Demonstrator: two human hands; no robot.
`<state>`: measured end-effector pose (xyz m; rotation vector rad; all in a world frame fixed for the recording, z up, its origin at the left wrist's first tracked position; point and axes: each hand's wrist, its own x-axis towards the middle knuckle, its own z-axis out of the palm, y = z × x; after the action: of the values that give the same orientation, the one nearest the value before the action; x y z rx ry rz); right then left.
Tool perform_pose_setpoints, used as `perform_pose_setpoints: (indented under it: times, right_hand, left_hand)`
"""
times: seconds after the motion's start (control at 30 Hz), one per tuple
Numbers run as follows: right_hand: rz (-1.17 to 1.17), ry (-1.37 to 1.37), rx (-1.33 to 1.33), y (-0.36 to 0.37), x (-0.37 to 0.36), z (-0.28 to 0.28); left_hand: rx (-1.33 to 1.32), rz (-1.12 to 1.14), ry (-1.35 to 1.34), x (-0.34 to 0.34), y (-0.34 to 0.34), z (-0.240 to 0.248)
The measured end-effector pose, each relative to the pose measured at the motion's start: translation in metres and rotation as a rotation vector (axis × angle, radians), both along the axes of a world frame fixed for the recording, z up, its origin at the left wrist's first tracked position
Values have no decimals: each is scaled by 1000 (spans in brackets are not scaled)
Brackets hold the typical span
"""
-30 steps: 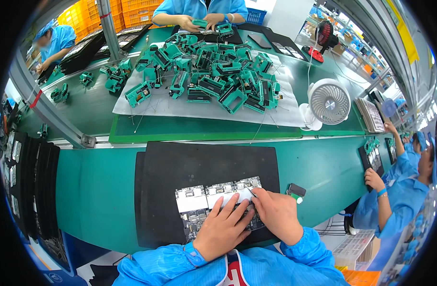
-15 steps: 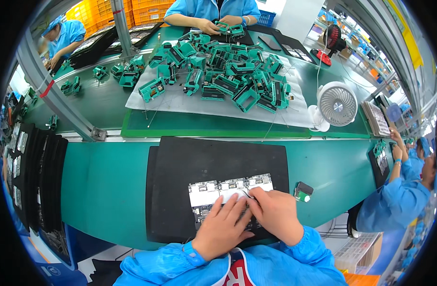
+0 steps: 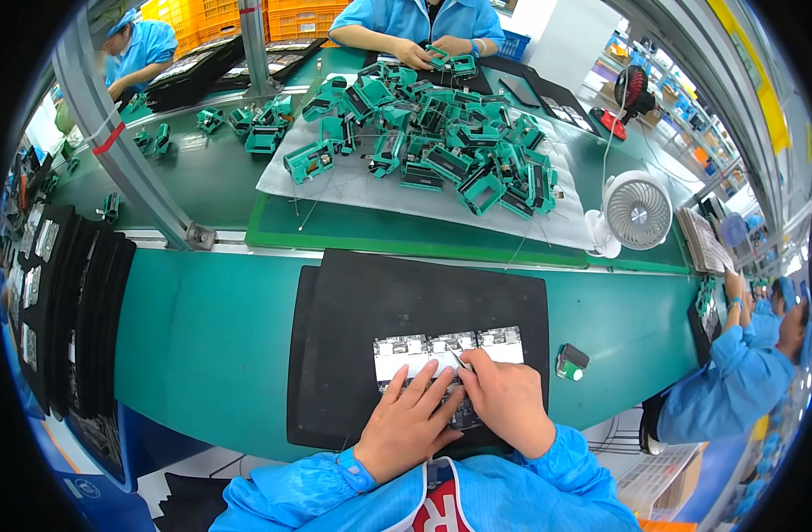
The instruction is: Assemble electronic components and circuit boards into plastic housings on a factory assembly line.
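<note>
A panel of joined circuit boards [image 3: 400,347] with white patches lies on a black mat [image 3: 406,295] in front of me. My left hand [image 3: 408,415] rests flat over its lower left part, fingers spread, pressing on the boards. Pinched in my right hand [image 3: 511,399] is a thin metal tool that looks like tweezers [image 3: 456,355]. Its tip points at the upper part of the middle board. Both hands cover much of the panel's lower rows.
Right of the mat lies a small black and green part [image 3: 572,362]. Beyond the rail, green plastic housings [image 3: 446,160] heap on a white sheet, beside a white fan [image 3: 637,215]. Black trays [image 3: 87,319] stack at left. A co-worker's hands [image 3: 433,53] work opposite.
The whole view has shifted, so the bench sits farther right in the picture. Both hands have moved a little left relative to the boards, and more of the metal tool shows.
</note>
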<state>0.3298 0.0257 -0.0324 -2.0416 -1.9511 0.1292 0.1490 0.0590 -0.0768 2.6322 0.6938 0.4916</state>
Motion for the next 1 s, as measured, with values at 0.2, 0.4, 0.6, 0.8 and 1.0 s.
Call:
perform_pose_setpoints:
  times: [0.2,0.4,0.6,0.8,1.0]
  right_hand:
    - [34,-119,7,1,0,-6]
    - [49,-144,34,1,-1,10]
    - [140,-4,60,20,-20,9]
    - [195,14,10,29,-37,-2]
    - [174,21,-20,28,-46,-1]
  left_hand:
    - [6,1,-27,1,1,-5]
    - [22,12,-50,-2,2,-3]
    - [101,54,-58,-18,0,-3]
    - [46,120,-21,-44,-1,-3]
    - [47,124,-92,-45,-1,-11]
